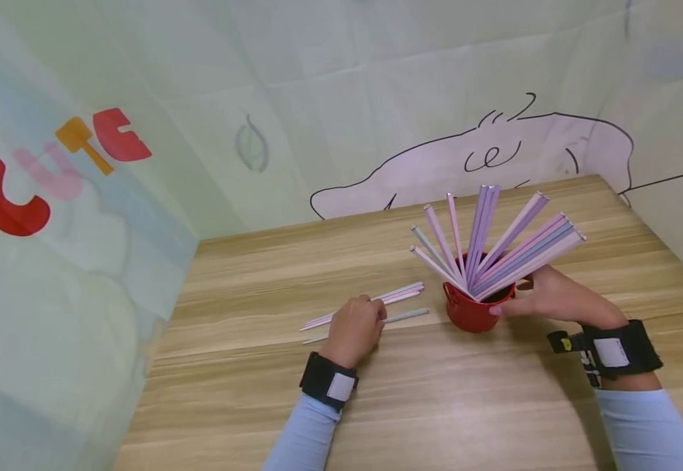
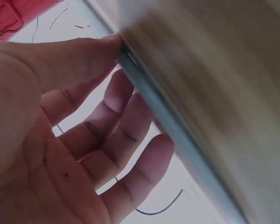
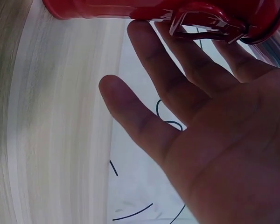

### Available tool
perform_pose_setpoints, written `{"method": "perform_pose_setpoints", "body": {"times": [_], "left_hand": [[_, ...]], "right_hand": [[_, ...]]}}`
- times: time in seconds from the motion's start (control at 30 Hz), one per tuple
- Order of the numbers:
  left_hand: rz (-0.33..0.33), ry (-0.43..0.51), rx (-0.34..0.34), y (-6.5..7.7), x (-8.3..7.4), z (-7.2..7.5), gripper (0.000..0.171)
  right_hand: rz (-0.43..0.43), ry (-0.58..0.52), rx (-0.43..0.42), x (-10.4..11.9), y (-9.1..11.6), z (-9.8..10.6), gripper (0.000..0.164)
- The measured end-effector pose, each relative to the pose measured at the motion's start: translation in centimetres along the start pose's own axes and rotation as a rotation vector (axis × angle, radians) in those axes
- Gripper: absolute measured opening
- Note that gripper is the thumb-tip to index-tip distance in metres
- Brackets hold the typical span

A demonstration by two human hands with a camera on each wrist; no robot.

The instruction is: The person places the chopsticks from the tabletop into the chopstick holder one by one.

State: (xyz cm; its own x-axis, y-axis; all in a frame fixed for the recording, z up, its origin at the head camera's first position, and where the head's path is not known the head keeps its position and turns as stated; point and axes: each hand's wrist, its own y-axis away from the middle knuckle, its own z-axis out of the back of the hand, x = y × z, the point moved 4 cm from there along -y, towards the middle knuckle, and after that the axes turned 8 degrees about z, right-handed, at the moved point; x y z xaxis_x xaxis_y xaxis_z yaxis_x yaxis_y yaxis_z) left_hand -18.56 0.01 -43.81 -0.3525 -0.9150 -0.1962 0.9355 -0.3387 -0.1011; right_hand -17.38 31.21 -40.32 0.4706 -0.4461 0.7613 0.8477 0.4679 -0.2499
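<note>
On the wooden table stands a small red bucket [image 1: 472,315] holding several pastel paper straws [image 1: 483,229] that fan out over its rim. My right hand [image 1: 565,297] holds the bucket at its right side, thumb in front and fingers behind. In the right wrist view, fingertips meet the red wall beside the bucket's handle [image 3: 203,14]. Left of the bucket, my left hand [image 1: 353,330] pinches a grey-blue straw [image 2: 170,121] close to the tabletop. Thumb and index tip meet at the straw, with the other fingers loosely bent beside it.
Just beyond the left hand, a few pink and lilac straws [image 1: 403,292] lie side by side on the table [image 1: 247,379]. A printed cloth [image 1: 294,131] with cartoon drawings hangs behind the table and along its left side.
</note>
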Motion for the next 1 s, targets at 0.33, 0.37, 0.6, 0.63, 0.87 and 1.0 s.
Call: {"method": "perform_pose_setpoints", "body": {"times": [0.33,0.37,0.6,0.63,0.87,1.0], "left_hand": [[-0.213,0.152,0.210,1.2,-2.9,1.2,0.010],[-0.243,0.188,0.219,1.3,-3.3,1.7,0.010],[-0.377,0.574,0.160,2.0,-4.9,5.4,0.023],[-0.381,0.650,0.134,2.1,-5.0,6.0,0.023],[-0.398,1.111,-0.105,2.5,-4.2,8.7,0.014],[-0.390,1.272,-0.235,2.6,-3.5,9.6,0.015]], "right_hand": [[-0.012,0.025,-0.006,0.2,-0.3,-0.3,0.079],[-0.011,0.021,-0.006,0.2,-0.4,-0.3,0.080],[0.002,0.024,0.000,0.1,-0.5,-0.3,0.077],[-0.001,0.021,0.003,0.1,-0.6,-0.3,0.077],[-0.019,-0.005,0.003,0.1,-0.4,-0.3,0.083],[-0.018,-0.006,-0.005,0.2,-0.3,-0.2,0.082]]}}
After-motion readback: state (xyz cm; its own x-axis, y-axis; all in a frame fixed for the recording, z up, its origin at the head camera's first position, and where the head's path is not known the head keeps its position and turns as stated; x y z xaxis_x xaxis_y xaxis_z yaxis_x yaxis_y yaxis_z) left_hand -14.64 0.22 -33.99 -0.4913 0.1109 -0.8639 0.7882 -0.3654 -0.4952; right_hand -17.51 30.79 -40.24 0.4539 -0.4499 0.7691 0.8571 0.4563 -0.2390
